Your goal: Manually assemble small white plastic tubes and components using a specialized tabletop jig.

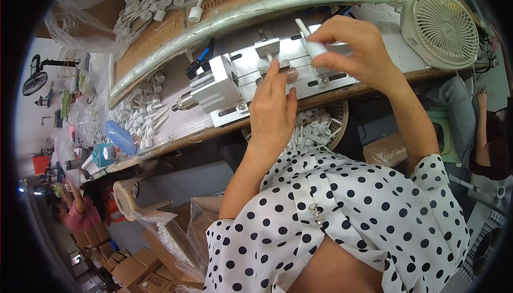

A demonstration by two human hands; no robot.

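A metal fixture [247,74] lies along the front of the bench, with a small clamp block [267,47] on its plate. My left hand [270,112] reaches to this block, fingers stretched out and fingertips at its near side. Beside that thumb is a pinkish cylinder [292,75]. What lies under the left fingertips is hidden. Over the right part of the fixture, my right hand [359,49] pinches a white plastic part [315,48] with a cap and a thin stem between thumb and index finger; it is slightly blurred.
Piles of similar white parts lie behind a wrapped rail [235,14] and at the bench's left [140,115]. A basket [340,127] of them sits below the edge near my body. A fan [443,28] stands at right. Other people are at far left and far right.
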